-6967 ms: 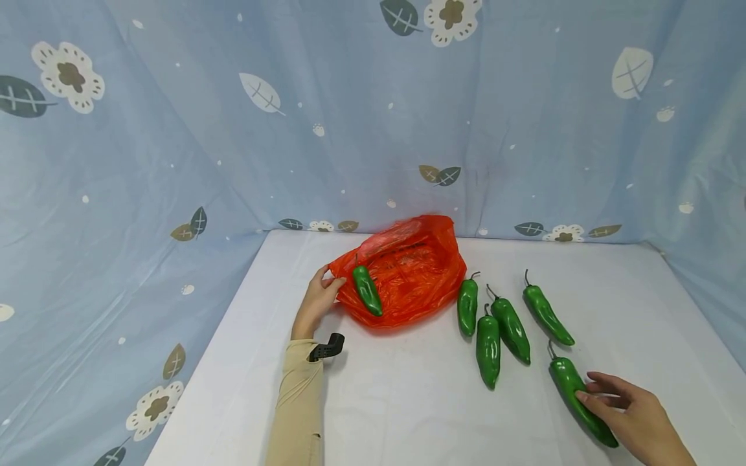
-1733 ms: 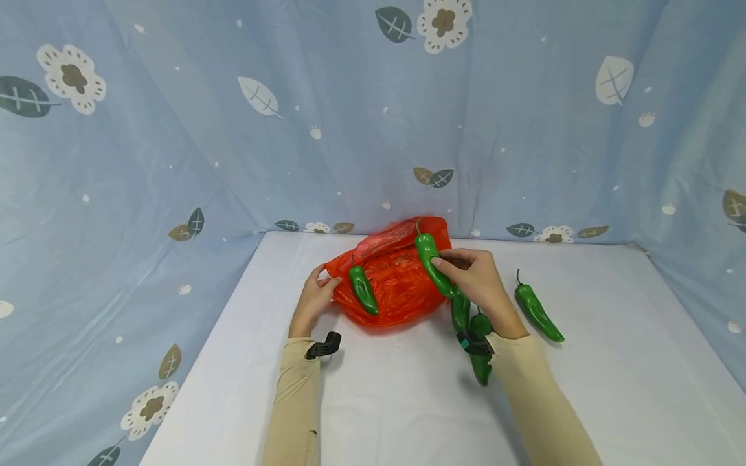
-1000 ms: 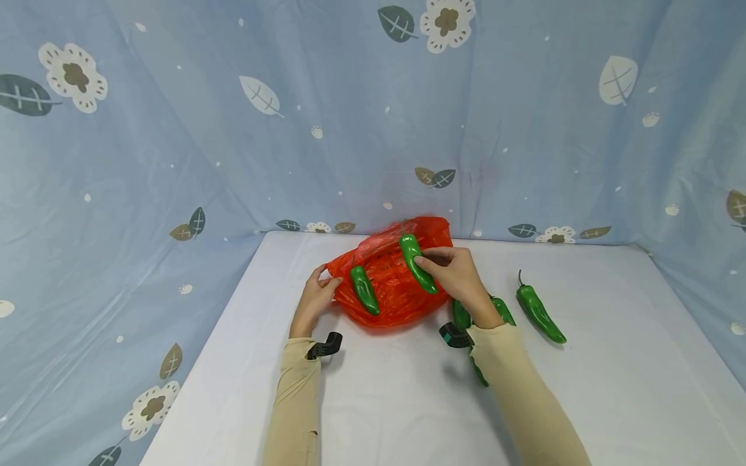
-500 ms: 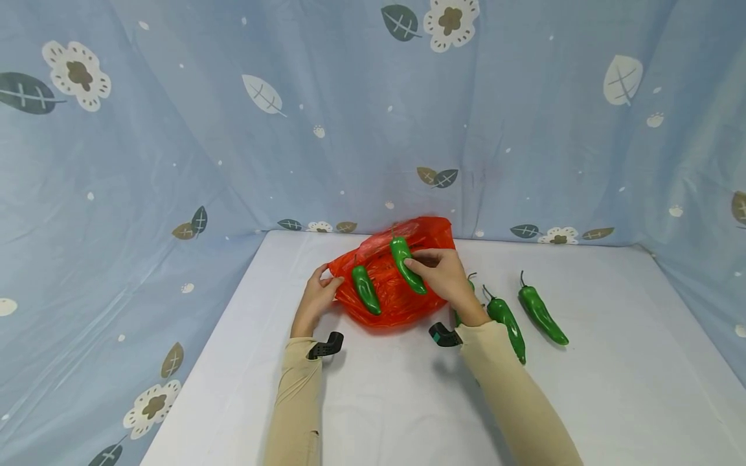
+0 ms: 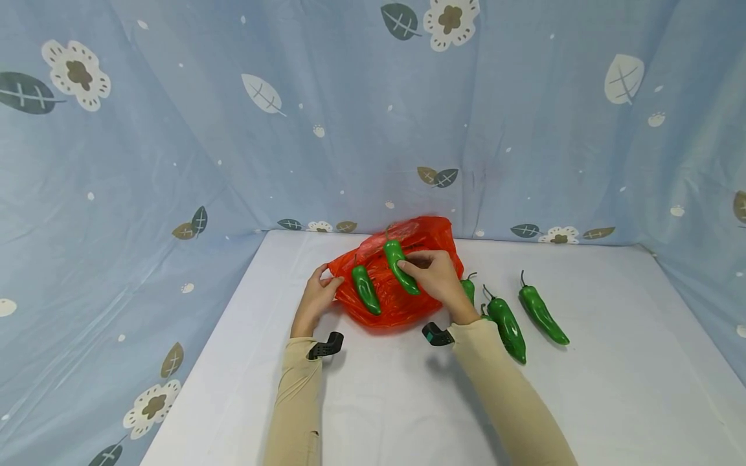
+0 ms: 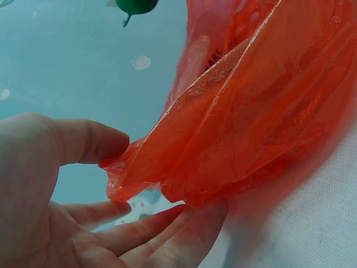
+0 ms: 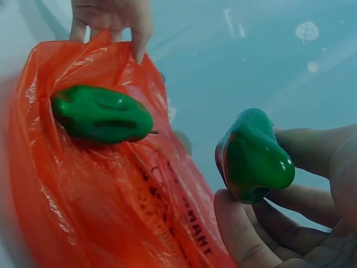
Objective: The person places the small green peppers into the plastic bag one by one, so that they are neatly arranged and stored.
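A red plastic bag (image 5: 434,232) lies with its mouth spread at the back of the white table. My left hand (image 5: 316,299) pinches the left edge of its mouth; in the left wrist view, thumb and fingers hold a corner of the film (image 6: 223,128). One green chili pepper (image 5: 366,290) rests on the bag's left part. My right hand (image 5: 438,277) grips a second green chili pepper (image 5: 399,265) over the middle of the bag, stem pointing away. The right wrist view shows this pepper (image 7: 256,156) end-on between thumb and fingers.
To the right of the bag, one green pepper (image 5: 507,327) lies near another (image 5: 543,315) farther right. Two more are partly hidden behind my right arm, one showing its top (image 5: 468,288). A blue patterned cloth (image 5: 350,162) hangs behind the table (image 5: 373,401).
My right hand has taken hold of the pepper at the front right, carried it over the bag, and moved steadily leftward. My left hand keeps its hold on the bag's edge.
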